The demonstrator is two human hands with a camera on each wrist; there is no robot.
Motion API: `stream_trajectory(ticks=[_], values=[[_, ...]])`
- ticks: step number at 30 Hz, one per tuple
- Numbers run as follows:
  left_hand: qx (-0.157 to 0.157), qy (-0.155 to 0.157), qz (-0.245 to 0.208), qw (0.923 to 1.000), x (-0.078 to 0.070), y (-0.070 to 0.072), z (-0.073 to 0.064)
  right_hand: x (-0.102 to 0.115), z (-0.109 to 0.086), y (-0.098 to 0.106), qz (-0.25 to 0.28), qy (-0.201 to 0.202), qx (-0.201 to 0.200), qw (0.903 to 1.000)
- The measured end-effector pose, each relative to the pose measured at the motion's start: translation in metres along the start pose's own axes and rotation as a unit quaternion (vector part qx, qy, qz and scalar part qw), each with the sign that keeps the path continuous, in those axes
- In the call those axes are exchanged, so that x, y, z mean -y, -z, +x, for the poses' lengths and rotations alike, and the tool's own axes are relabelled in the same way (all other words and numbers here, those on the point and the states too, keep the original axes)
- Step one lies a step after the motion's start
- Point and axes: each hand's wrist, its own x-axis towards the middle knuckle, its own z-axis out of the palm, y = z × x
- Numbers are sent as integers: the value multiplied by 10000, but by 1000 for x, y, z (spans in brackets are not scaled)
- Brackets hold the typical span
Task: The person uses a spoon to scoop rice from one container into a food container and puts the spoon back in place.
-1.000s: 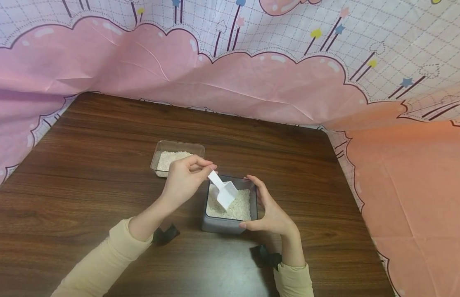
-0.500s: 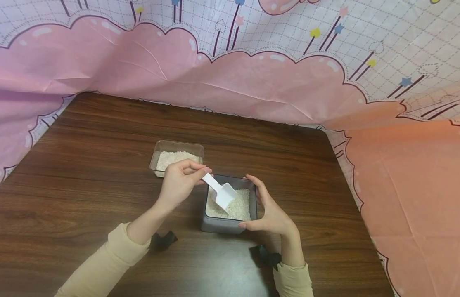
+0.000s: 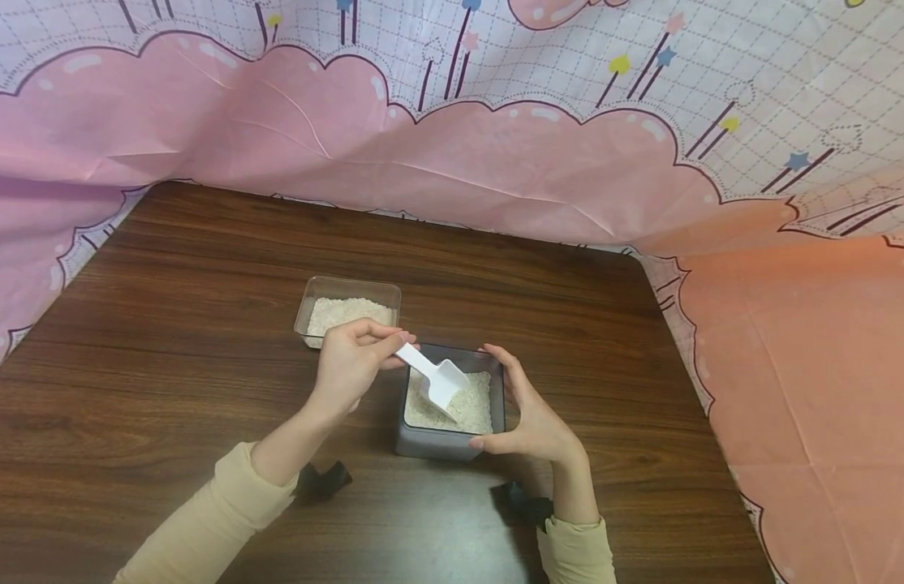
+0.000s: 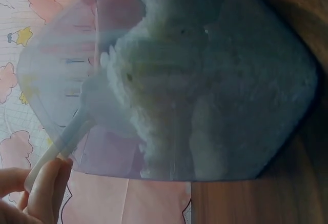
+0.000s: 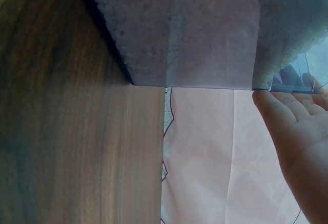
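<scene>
My left hand point(image 3: 350, 365) pinches the handle of a white plastic scoop point(image 3: 441, 385), its bowl low over the rice point(image 3: 472, 405) inside a grey see-through square container point(image 3: 437, 444). Through the container's wall in the left wrist view, the scoop point(image 4: 100, 101) shows with its bowl right at the rice point(image 4: 169, 70). My right hand point(image 3: 535, 426) grips the container's right side near the rim, thumb at the front corner and fingers at the back. In the right wrist view the right hand point(image 5: 302, 142) lies along the container wall point(image 5: 205, 39).
Behind my left hand, a clear shallow rectangular box point(image 3: 350, 285) holds white rice-like grains point(image 3: 346, 312). All of it stands on a dark wood table point(image 3: 204, 268). A patterned pink and white curtain point(image 3: 496, 154) hangs along the table's far side and both ends.
My left hand has shifted slightly left with the scoop, whose handle now slants flatter and whose bowl has turned a little. My right hand and the container stay put.
</scene>
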Motion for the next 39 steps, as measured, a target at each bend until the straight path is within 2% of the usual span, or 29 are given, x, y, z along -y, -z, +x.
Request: stream_trajectory(ticks=[5,13,18,24,32,39], values=[[-181,81,-339,9992,2,1,-2,0,0,0,23,21,17,10000],[-306,89,-616,9976,5,4,-4,2,0,-1,46,0,16,10000],[-452,304,-983,9937,8,9,-3,2,1,-1,76,-4,32,10000],[-445,639,-1283,9887,8,16,-1,2,0,-1,90,-8,21,10000],[-459,841,-1757,9798,3,24,0,-2,0,0,55,76,78,9999],[-471,922,-1943,9755,-4,29,0,-3,0,1,10,61,88,9999]])
